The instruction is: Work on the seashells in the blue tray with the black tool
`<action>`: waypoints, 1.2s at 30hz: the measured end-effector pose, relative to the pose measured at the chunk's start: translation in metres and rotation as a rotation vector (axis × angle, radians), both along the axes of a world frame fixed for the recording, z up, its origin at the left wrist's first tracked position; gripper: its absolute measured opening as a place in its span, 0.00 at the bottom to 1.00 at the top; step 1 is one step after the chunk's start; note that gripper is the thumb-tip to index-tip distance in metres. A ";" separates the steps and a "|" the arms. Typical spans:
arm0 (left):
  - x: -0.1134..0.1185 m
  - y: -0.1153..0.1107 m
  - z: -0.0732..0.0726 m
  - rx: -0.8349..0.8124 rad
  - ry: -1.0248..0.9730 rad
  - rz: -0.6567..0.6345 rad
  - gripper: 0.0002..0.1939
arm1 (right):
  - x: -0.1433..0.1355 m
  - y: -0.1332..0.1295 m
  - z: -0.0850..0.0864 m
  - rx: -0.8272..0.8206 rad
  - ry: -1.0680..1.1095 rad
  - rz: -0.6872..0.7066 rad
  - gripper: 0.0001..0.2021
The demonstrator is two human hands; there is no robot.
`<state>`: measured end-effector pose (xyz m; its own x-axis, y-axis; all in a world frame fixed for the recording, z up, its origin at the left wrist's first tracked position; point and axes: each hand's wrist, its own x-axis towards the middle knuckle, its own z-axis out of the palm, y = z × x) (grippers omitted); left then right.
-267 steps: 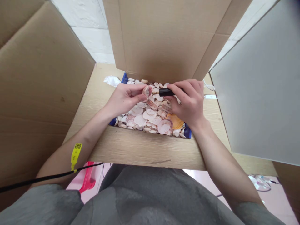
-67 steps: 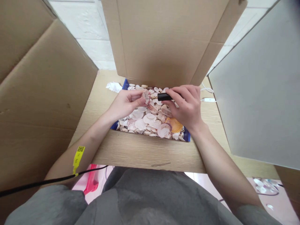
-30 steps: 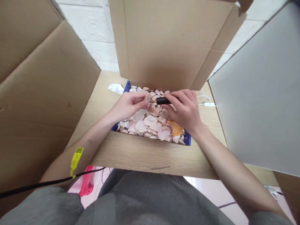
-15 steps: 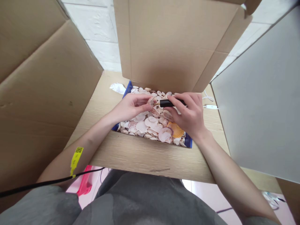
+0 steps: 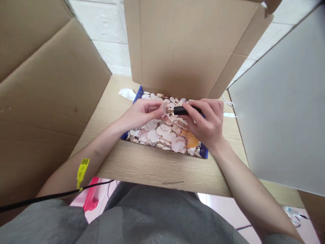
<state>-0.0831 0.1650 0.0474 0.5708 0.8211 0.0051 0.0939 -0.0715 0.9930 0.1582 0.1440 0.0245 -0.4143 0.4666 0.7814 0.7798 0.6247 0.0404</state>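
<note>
My left hand [image 5: 143,113] pinches a pale, speckled shell [image 5: 163,108] at its fingertips, above the left part of a box. In my right hand [image 5: 207,118] is a black pen-shaped tool [image 5: 179,110], held level, its brass-coloured tip pointing left at the shell. Whether the tip touches the shell cannot be made out. Below both hands, the shallow box with blue side walls [image 5: 203,151] is full of pale shells, large ones nearer me and small ones at the back. An orange shell [image 5: 191,139] lies at the box's right, beside a purple-rimmed shell [image 5: 179,144].
The box stands on a wooden table [image 5: 149,166]. A cardboard flap [image 5: 185,44] rises behind it. Crumpled white material [image 5: 127,94] lies at the back left, and a white cable piece [image 5: 229,115] at the right. Cardboard [image 5: 50,101] and a grey panel [image 5: 284,112] flank the table.
The shell in my left hand has turned slightly and sits a little further left. My right hand has shifted slightly right with the black tool.
</note>
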 end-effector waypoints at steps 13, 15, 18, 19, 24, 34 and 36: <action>-0.002 0.000 0.000 0.001 -0.008 0.013 0.15 | 0.001 -0.001 0.000 -0.070 -0.038 -0.035 0.17; -0.002 0.000 0.000 0.008 -0.028 0.029 0.16 | 0.001 0.000 0.000 -0.121 -0.041 -0.043 0.17; -0.003 0.000 0.000 0.020 -0.050 0.050 0.16 | 0.001 0.000 0.000 -0.165 -0.041 -0.041 0.16; -0.003 0.001 -0.001 0.024 -0.055 0.054 0.16 | 0.001 0.001 0.000 -0.170 -0.041 -0.036 0.16; -0.003 0.001 -0.005 0.031 -0.040 0.062 0.17 | 0.000 0.001 0.000 -0.131 -0.049 -0.013 0.15; -0.001 -0.001 0.004 0.019 0.056 -0.058 0.13 | 0.004 -0.001 -0.003 0.000 -0.037 0.000 0.17; -0.001 -0.001 0.005 0.012 0.064 -0.062 0.13 | 0.004 -0.001 -0.002 0.029 -0.013 0.026 0.19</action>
<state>-0.0840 0.1636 0.0527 0.6202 0.7841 -0.0230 0.1518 -0.0913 0.9842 0.1624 0.1428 0.0223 -0.4365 0.4328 0.7888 0.7624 0.6435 0.0689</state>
